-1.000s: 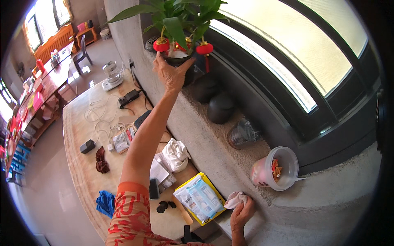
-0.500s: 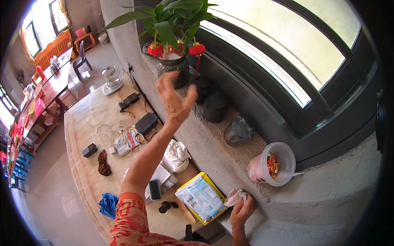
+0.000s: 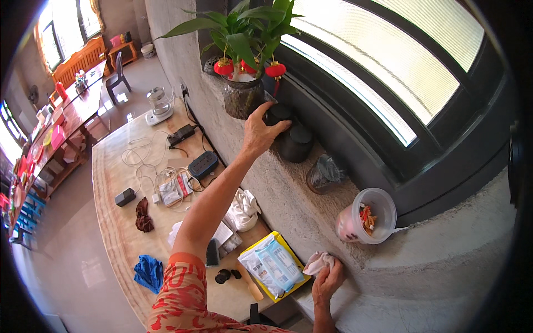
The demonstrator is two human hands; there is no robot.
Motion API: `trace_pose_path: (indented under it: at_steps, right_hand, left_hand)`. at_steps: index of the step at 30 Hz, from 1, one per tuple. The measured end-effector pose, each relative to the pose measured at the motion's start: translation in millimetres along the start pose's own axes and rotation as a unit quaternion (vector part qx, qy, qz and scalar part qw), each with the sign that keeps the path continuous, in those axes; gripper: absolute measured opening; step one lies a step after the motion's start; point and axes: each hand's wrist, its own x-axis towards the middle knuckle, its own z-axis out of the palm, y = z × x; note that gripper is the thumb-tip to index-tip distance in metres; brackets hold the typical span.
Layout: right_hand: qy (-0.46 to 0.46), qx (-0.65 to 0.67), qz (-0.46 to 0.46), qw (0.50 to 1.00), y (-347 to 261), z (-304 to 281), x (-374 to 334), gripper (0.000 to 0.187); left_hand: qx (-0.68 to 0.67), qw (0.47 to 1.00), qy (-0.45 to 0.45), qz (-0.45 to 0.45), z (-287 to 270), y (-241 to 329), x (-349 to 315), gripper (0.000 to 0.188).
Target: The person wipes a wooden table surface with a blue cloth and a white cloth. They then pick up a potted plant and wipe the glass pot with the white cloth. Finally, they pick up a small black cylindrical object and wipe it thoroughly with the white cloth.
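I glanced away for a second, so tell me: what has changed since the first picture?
The left hand has let go of the plant vase and moved nearer and rightward, to the farther black jar; whether it grips the jar is unclear. The right hand still holds the cloth, and the plastic tub stays put.

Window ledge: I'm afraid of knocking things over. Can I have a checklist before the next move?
1. Left hand at the upper black container: ok, thumb and fingers spread at its near side.
2. Firm grip there: cannot tell.
3. Free space around it: not ok, the lower black container stands close by.
4. Plant jar upright: ok.
5. Clear tub covered: not ok, open top.
6. Cloth in the right hand: ok, bunched in the fingers.
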Motion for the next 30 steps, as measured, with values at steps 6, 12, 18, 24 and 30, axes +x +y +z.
trace_pose_path:
  at_steps: [6, 12, 18, 24, 30]
  right_hand:
    - [-0.006, 0.015, -0.004, 1.000, 5, 1, -2, 0.026]
    - [-0.011, 0.020, -0.006, 1.000, 10, 3, -4, 0.032]
    - [0.001, 0.297, 0.060, 0.953, -57, -25, 3, 0.029]
    - [0.040, 0.374, -0.131, 0.917, -160, -38, 7, 0.029]
    - [-0.042, 0.393, -0.223, 0.891, -222, -47, -43, 0.027]
  left_hand:
    - [-0.108, 0.982, 0.151, 0.021, -10, 5, -25, 0.049]
    - [-0.480, 0.862, 0.069, -0.149, -54, 51, -98, 0.047]
    - [-0.515, 0.831, 0.048, -0.206, -80, 82, -189, 0.060]
    - [-0.434, 0.875, 0.017, -0.211, -105, 121, -260, 0.076]
    - [-0.375, 0.904, -0.029, -0.202, -141, 149, -314, 0.075]
